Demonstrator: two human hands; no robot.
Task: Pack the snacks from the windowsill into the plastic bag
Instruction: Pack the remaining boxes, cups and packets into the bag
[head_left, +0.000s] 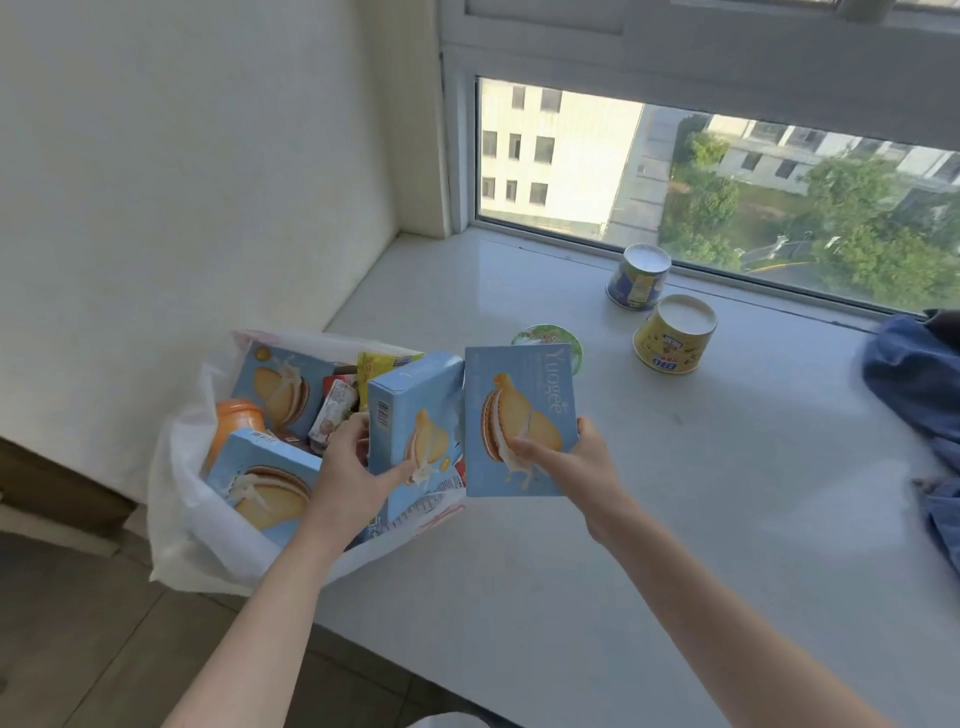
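My right grip (576, 457) pinches a flat light-blue carton (519, 405), thumb on its front, just right of the white plastic bag (197, 540) at the left edge of the windowsill (675, 493). My left grip (348, 467) holds a second carton (415, 410) upright in the bag's mouth. Both are smooth cardboard with a cream-biscuit picture; the right one reads "Yuogee". Further back a round yellow tub (672, 335) stands upside down, marked "BIG".
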